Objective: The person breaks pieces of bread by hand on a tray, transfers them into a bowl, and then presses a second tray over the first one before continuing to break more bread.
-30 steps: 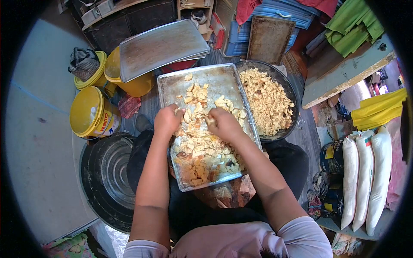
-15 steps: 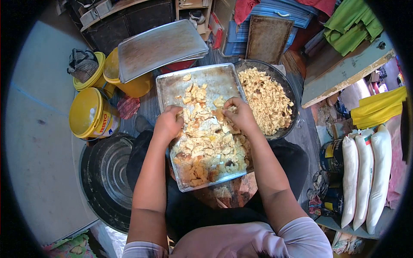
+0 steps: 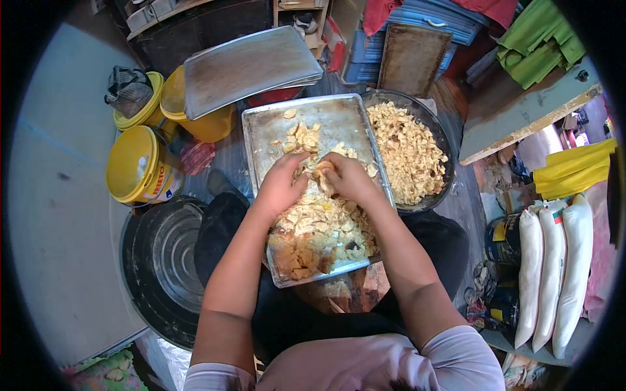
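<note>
A metal baking tray point(image 3: 262, 130) lies across my lap, strewn with broken, pale and browned pieces that look like bread or cake point(image 3: 319, 221). Over its middle my two hands are close together. My right hand point(image 3: 347, 177) is closed on a browned piece of bread point(image 3: 322, 169), with the fingers wrapped round it. Beside it, my left hand point(image 3: 284, 184) has its fingers curled in toward the same piece; its fingertips are partly hidden. Touching the tray's right side is a round dark pan point(image 3: 450, 171) heaped with small crumbled pieces point(image 3: 407, 153).
Stacked empty baking trays point(image 3: 251, 68) rest over yellow buckets point(image 3: 212, 127) at the back left. A lidded yellow bucket point(image 3: 134, 163) and a large black tub point(image 3: 140, 260) stand left. Long white filled bags point(image 3: 531, 280) are at right, below a wooden board edge point(image 3: 528, 124).
Both hands have moved inward and now meet over the tray's middle. The right hand has brought a browned piece between them. The view has shifted slightly.
</note>
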{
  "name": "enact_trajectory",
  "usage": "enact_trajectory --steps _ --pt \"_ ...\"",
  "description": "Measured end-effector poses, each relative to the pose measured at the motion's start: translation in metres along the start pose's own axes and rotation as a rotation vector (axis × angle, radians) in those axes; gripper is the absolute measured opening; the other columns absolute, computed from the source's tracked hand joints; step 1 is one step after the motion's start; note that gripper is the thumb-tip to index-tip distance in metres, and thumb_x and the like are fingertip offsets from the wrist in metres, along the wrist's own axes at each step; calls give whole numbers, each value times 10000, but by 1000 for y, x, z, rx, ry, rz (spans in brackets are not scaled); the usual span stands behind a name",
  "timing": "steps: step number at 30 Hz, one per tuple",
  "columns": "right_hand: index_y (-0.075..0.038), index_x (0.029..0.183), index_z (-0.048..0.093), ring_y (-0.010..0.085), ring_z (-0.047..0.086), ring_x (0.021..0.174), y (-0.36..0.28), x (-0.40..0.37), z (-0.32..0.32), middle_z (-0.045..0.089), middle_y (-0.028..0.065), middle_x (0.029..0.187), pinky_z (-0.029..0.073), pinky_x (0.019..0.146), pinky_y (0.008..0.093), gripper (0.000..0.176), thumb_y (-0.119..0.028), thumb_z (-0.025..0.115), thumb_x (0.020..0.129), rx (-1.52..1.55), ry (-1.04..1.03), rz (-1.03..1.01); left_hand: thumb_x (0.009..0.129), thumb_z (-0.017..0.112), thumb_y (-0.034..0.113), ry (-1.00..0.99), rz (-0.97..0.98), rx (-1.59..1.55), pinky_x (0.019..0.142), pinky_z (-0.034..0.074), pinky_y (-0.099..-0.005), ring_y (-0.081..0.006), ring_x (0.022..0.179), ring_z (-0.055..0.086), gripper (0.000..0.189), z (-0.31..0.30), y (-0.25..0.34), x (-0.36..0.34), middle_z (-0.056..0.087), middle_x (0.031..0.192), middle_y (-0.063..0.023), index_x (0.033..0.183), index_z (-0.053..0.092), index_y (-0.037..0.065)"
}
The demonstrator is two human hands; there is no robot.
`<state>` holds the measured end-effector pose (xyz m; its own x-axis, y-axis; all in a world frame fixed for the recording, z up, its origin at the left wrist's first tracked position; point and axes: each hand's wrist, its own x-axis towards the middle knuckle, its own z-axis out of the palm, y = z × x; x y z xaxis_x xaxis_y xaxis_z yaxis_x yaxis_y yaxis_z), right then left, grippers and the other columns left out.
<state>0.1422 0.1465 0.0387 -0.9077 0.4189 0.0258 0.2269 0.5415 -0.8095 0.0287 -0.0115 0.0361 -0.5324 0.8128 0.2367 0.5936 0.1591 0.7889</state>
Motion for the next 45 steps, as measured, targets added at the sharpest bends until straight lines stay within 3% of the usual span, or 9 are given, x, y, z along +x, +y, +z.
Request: enact_trajectory --steps 4,13,16,21,26,29,32,38,45 --pt "-57 1045 623 314 644 816 1 -1 7 662 173 882 501 736 365 335 -213 733 769 -242 -147 54 823 604 121 -50 41 210 895 451 -400 -342 1016 566 328 4 -7 1 594 1090 -174 1135 593 19" --pt "-20 1081 603 182 623 850 45 9 -27 650 87 969 497 787 293 349 -6 694 744 374 129 76 786 637 146 -147 195 358 900 430 -416 -320 1061 527 308 32 1 -9 570 1126 -132 1085 633 73" --pt "-19 1077 604 171 619 846 45 2 -41 649 85 965 498 775 290 343 -22 702 748 118 249 102 770 643 147 -116 177 481 909 412 -423 -312 1090 504 312 36 3 -11 538 1162 -133 1074 643 79" --pt "-16 1094 612 194 627 858 33 -16 -42 625 117 996 511 765 310 352 -45 711 757 94 -100 243 776 658 169 -170 84 480 971 374 -440 -324 1158 458 342 35 6 -9 505 1219 -145 1107 631 86" --pt "-34 1111 610 235 633 941 68 -19 -42 620 147 1032 506 810 335 374 -52 713 752 327 170 139 792 644 193 -186 87 391 990 346 -443 -317 1193 439 341 39 10 -9 485 1272 -129 1116 628 88" --pt "-26 1060 633 282 611 992 68 -26 -47 624 163 1079 474 869 345 351 -81 719 724 -125 -32 126 810 628 214 -126 264 437 1008 302 -461 -303 1235 421 322 48 8 -13 503 1280 -112 1112 636 104" --pt "-30 1038 644 273 607 992 59 -30 -49 621 162 1093 472 868 334 336 -87 719 716 38 -154 122 820 618 237 -344 219 434 1014 264 -470 -290 1263 405 305 47 9 -14 534 1258 -97 1101 646 121" --pt "-52 1040 648 268 605 903 46 -11 -44 593 126 973 479 794 349 345 -92 725 706 -25 12 144 823 612 253 -204 186 384 992 274 -448 -300 1191 456 258 29 7 -8 576 1167 -87 1026 655 99" --pt "-94 992 673 308 582 966 30 23 -38 591 153 1028 458 836 376 282 -177 722 727 -88 -233 85 825 624 240 20 28 403 950 349 -431 -326 1108 510 269 -6 -6 1 601 1135 -106 1028 649 64"
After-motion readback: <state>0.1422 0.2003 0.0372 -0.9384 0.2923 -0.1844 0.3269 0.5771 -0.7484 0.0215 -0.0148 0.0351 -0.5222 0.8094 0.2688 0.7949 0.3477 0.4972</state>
